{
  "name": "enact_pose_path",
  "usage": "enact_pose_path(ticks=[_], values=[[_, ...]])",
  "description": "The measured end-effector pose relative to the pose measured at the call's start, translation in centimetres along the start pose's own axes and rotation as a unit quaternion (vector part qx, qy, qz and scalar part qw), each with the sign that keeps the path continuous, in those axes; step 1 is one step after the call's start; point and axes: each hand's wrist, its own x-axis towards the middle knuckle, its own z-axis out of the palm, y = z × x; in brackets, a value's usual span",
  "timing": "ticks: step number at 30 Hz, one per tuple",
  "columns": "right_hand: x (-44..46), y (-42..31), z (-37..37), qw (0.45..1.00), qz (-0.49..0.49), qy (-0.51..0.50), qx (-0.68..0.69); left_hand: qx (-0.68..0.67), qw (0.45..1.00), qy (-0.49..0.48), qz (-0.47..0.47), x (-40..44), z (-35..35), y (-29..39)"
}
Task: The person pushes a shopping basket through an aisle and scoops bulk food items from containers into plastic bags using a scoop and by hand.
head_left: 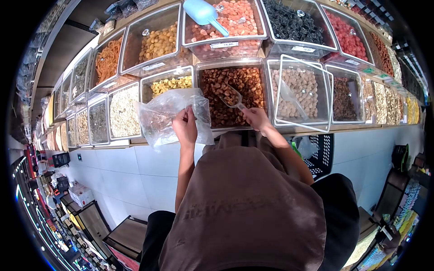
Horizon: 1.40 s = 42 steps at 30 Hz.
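Observation:
My right hand [257, 119] is closed round the handle of a clear scoop [233, 97], whose bowl holds some reddish-brown dried fruit. The scoop lies over an open bin of the same dried fruit [253, 80]. To the left, my left hand [186, 125] pinches a clear plastic bag [156, 115] that hangs in front of a bin of yellow pieces [172, 85]. On the right, a transparent lid [329, 97] rests tilted over a bin of pale round pieces [296, 83], with another scoop seen through it.
A blue scoop [201, 12] sits on the lid of a bin of pink-orange pieces [235, 27]. More bins stretch away to both sides. A black basket [324, 156] with a bag inside stands on the floor at the right, below the counter's edge.

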Motion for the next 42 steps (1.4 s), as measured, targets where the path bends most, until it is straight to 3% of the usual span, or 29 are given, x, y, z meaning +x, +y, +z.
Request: enact_pose_path(ticks=[2, 8, 17, 19, 21, 23, 24, 26, 29, 31, 33, 36, 40, 42], values=[[-1.6, -0.7, -1.0, 0.999, 0.027, -0.010, 0.019, -0.011, 1.000, 0.016, 0.008, 0.0, 0.4, 1.1], [-4.9, -1.3, -3.3, 0.996, -0.027, -0.039, 0.078, -0.003, 0.999, 0.022, 0.039, 0.2, 1.0, 1.7], [-5.7, -4.0, -4.5, 0.992, -0.018, -0.126, -0.022, -0.029, 0.999, 0.003, 0.021, 0.0, 0.8, 1.8], [-4.7, -5.5, -1.9, 0.971, -0.066, -0.171, -0.151, -0.037, 0.999, 0.015, 0.030, -0.3, 0.6, 2.7], [-1.7, -5.2, 1.8, 0.935, -0.169, -0.245, -0.190, -0.045, 0.998, 0.028, 0.042, -0.5, 0.4, 3.7], [-0.3, -5.8, 6.7, 0.876, -0.309, -0.229, -0.292, -0.027, 0.997, 0.042, 0.061, -0.4, -0.2, 4.2], [-0.3, -6.3, 8.7, 0.872, -0.313, -0.237, -0.292, -0.028, 0.997, 0.048, 0.054, -0.5, -0.6, 5.0], [-0.9, -7.1, 11.5, 0.807, -0.336, -0.165, -0.457, -0.024, 0.998, 0.052, 0.038, -0.8, -1.3, 5.3], [-0.3, -7.6, 11.2, 0.793, -0.349, -0.148, -0.477, -0.032, 0.998, 0.050, 0.007, -0.9, -1.6, 5.1], [-0.2, -7.7, 9.1, 0.814, -0.329, -0.133, -0.460, -0.070, 0.996, 0.054, 0.008, -1.2, -1.3, 4.0], [-0.5, -8.0, 6.0, 0.869, -0.301, -0.172, -0.353, -0.067, 0.996, 0.064, 0.005, -1.3, -0.7, 3.1], [-2.2, -7.5, 1.8, 0.894, -0.296, -0.113, -0.317, -0.030, 0.999, 0.009, -0.027, -1.0, 0.8, 1.9], [-5.1, -7.8, -2.1, 0.908, -0.086, -0.026, -0.410, 0.025, 0.998, -0.056, 0.004, -0.5, 4.0, -1.0], [-6.0, -6.6, -3.0, 0.902, -0.059, 0.028, -0.426, 0.052, 0.998, -0.037, 0.025, -0.4, 5.8, -4.2]])
